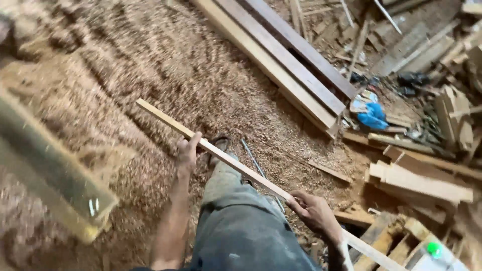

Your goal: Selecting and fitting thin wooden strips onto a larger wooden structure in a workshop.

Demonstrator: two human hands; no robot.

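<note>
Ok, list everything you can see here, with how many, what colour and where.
strip: one, pale wood, long and thin, held slantwise across the middle
planks: several, pale and dark brown, laid side by side at top centre
shavings: a thick layer, tan, over the floor
offcuts: many, pale wood, piled at right
blue scrap: one, blue, among the debris at right
rod: one, grey, on the floor under the strip
beam: one, greenish, blurred, at left
green cap: one, bottom right corner
trousers: grey, bottom centre
left hand: grips the strip midway
right hand: grips the strip lower down
</note>
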